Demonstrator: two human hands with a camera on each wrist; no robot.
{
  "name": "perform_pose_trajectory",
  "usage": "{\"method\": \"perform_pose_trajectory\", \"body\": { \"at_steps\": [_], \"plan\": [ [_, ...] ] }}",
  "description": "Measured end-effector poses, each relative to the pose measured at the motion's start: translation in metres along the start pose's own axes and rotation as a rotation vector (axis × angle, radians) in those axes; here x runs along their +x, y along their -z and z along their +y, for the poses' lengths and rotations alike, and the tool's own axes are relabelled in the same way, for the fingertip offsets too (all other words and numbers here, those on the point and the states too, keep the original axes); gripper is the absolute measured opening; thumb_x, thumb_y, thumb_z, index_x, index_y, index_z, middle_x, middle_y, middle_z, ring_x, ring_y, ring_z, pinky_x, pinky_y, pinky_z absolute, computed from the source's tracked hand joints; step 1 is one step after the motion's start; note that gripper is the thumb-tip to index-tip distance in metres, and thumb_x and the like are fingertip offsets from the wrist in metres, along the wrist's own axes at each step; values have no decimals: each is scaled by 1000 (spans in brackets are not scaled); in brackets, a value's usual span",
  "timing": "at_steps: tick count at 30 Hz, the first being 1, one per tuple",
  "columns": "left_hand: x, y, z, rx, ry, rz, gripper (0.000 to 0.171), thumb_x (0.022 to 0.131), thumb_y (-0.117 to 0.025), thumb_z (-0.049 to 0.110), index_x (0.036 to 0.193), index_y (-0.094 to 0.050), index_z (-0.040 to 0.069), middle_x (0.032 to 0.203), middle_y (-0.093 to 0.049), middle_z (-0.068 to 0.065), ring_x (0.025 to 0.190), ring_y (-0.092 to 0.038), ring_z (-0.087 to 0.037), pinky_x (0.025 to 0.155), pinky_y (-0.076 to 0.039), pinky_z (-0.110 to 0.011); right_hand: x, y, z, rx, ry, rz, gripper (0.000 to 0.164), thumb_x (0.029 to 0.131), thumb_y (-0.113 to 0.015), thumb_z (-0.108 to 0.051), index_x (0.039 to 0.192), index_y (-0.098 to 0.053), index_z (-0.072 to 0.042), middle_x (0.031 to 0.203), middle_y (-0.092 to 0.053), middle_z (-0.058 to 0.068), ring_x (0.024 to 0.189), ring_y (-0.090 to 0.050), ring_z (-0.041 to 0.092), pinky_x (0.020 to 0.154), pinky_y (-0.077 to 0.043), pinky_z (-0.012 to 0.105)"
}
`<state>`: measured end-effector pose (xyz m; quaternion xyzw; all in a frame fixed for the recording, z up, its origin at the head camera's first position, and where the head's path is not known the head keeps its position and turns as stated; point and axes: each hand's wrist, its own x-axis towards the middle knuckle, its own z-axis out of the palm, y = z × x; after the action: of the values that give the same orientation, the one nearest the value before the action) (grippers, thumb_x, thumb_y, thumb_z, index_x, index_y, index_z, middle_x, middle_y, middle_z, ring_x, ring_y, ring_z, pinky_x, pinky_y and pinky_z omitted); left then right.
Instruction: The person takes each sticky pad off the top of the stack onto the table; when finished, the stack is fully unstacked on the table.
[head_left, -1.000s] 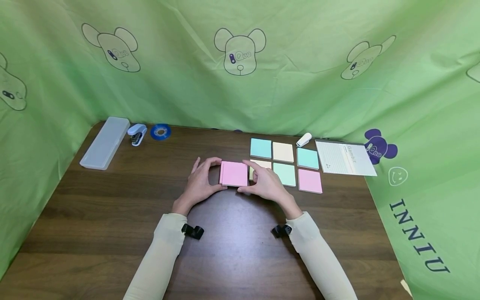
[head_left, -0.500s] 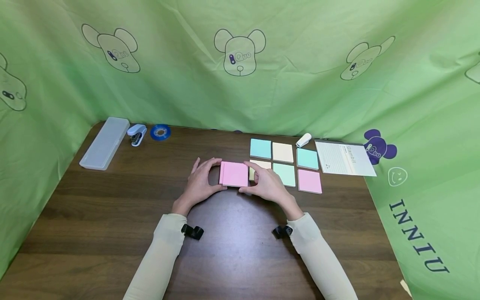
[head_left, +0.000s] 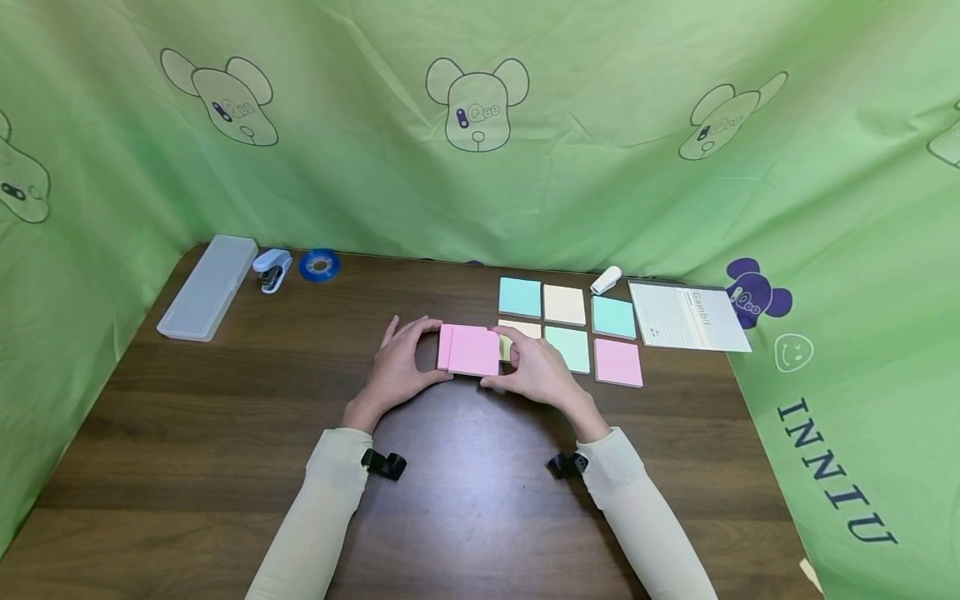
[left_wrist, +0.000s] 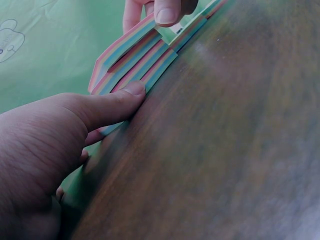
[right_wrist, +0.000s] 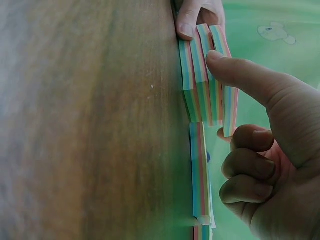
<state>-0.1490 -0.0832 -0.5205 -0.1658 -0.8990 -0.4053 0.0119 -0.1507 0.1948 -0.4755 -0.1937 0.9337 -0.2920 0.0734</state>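
Note:
Several striped-edged sticky note pads form a stack (right_wrist: 196,65) near the middle of the table; from above, a pink strip shows at its left. My left hand (head_left: 397,367) grips the stack, thumb on its front edge and fingers behind. The pink sticky note pad (head_left: 475,351) on top is offset to the right over the others. Between thumb and index finger, my right hand (head_left: 536,367) pinches this top pad by its front and back edges; its other fingers are curled in the right wrist view. Right behind that hand lies a partly covered cream pad (head_left: 522,328).
Right of the stack lie blue (head_left: 520,297), cream (head_left: 564,305), mint (head_left: 567,348), turquoise (head_left: 613,317) and pink (head_left: 618,362) pads. A white clip-like object (head_left: 606,280) and lined notepad (head_left: 690,317) are farther right. Far left: pencil case (head_left: 208,287), stapler (head_left: 273,270), blue tape roll (head_left: 319,265).
The top pink pad has slid slightly to the right with my right hand, baring a wider pink strip at the stack's left. My left hand has stayed nearly still.

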Motion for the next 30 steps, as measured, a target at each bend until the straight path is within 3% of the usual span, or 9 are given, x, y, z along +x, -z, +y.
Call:
{"method": "perform_pose_trajectory", "body": {
  "at_steps": [19, 30],
  "plan": [
    [0, 0, -1, 10, 2, -7, 88, 82, -103, 24, 155, -58, 7, 155, -65, -14, 159, -45, -34, 141, -3, -50, -2, 1, 2, 48, 14, 33, 89, 79, -102, -38, 153, -63, -8, 73, -51, -5, 65, -40, 10, 60, -35, 28],
    [1, 1, -2, 10, -4, -6, 88, 81, -103, 24, 155, -58, 7, 153, -66, -14, 159, -45, -33, 141, -3, -49, -13, 6, 6, 63, 19, 59, 86, 79, -102, -37, 151, -65, -9, 70, -45, -8, 64, -34, 8, 61, -31, 27]
  ]
}}
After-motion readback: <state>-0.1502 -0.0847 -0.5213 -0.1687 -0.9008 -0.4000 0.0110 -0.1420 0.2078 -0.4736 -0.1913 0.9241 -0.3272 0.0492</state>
